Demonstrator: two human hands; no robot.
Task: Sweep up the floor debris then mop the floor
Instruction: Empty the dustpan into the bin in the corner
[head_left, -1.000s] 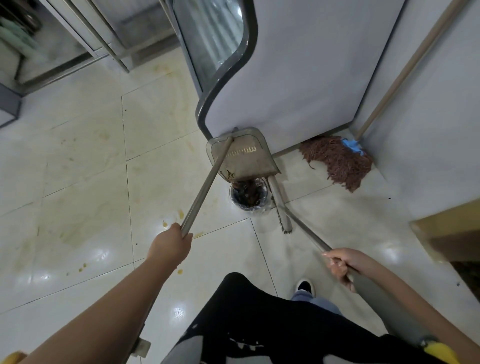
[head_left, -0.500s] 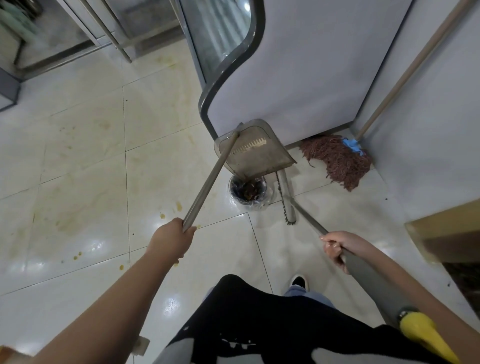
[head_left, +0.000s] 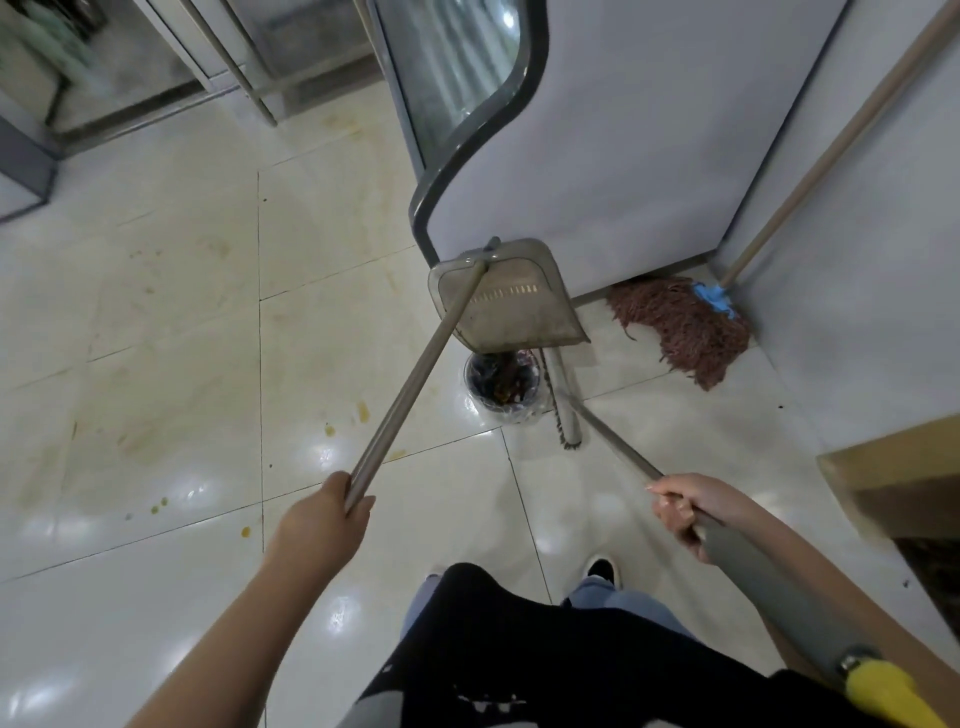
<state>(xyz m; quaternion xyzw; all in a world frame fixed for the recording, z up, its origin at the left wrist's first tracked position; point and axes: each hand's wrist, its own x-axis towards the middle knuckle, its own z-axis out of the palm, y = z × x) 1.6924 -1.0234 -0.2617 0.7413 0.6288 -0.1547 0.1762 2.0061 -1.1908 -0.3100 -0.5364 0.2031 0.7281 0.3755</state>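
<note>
The left hand (head_left: 317, 525) gripped the dustpan (head_left: 506, 296) handle, tipping it over the bin (head_left: 501, 384) to empty it. The right hand (head_left: 685, 506) clasped the broom (head_left: 569, 415), parked aside.

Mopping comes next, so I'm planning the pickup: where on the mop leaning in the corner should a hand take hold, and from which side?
Grip the mop by its bare wooden pole, well above the blue collar. The pole leans against the wall on its right, and the cabinet stands to its left, so probably come from the front, fingers wrapping round the shaft. The strands lie spread on the floor.
</note>
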